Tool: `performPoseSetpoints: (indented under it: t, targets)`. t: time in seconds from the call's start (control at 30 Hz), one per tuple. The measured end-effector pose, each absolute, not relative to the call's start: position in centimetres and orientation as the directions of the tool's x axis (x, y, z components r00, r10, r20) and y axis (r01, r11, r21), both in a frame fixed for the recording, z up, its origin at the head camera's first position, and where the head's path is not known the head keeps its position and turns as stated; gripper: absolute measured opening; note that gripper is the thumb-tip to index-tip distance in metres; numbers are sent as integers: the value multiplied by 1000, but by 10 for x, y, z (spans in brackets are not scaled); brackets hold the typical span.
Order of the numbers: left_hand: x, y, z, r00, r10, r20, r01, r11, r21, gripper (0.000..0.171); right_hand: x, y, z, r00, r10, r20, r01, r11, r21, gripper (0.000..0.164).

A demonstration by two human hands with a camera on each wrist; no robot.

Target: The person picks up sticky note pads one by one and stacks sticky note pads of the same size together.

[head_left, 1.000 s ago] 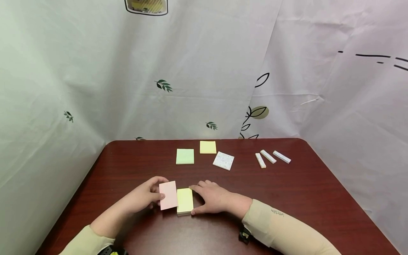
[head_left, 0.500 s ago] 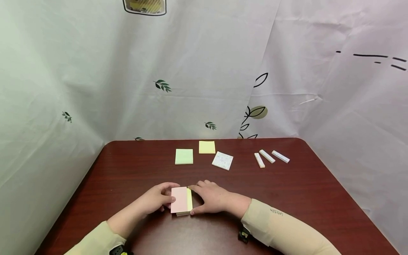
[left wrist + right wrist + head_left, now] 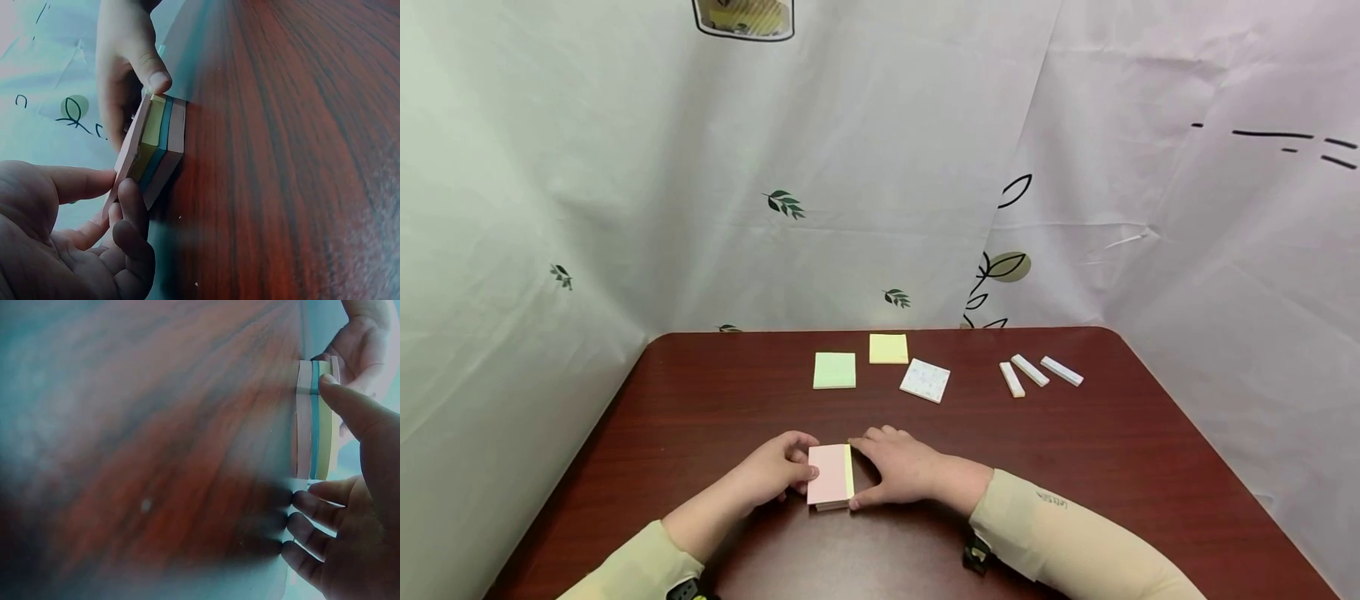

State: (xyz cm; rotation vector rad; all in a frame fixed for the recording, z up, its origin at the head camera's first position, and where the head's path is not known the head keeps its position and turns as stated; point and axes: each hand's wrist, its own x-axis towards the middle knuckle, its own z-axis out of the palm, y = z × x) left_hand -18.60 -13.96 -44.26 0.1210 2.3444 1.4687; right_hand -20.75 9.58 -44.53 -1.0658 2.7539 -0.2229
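My left hand (image 3: pixel 775 471) pinches a pink sticky note pad (image 3: pixel 829 475) between thumb and fingers. This pad lies over a stack of sticky note pads, covering most of the yellow pad (image 3: pixel 849 473) on top and leaving a strip on the right. In the left wrist view the pink pad tilts a little, with a gap on the left hand's side. Below the yellow layer are a blue pad (image 3: pixel 164 125) and another pinkish pad (image 3: pixel 177 128). My right hand (image 3: pixel 898 467) holds the stack at its right corners, thumb at the near one, index finger at the far one.
Toward the table's back lie a green pad (image 3: pixel 834 370), a yellow square pad (image 3: pixel 888 348) and a white patterned pad (image 3: pixel 925 380). Three narrow white strips, one of them a slim strip (image 3: pixel 1012 379), lie farther right. A white curtain (image 3: pixel 850 167) hangs behind the table.
My left hand has moved right with the pink pad, from beside the stack to over the yellow pad. The right hand has stayed at the stack.
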Motion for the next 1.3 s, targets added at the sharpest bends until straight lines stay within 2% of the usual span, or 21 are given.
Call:
performPoseSetpoints:
  t: [0.47,1.3]
  targets:
    - [-185,-135,-444,-932,258,-254,-125,431,894,39,-208,99,-445,-706,-701,-101,-674,708,-211,83]
    - [-184,-130,-441,-944,217,-248,-122,468,875,39,-208,100,-446,-715,-693,-94,-663,714,-225,82]
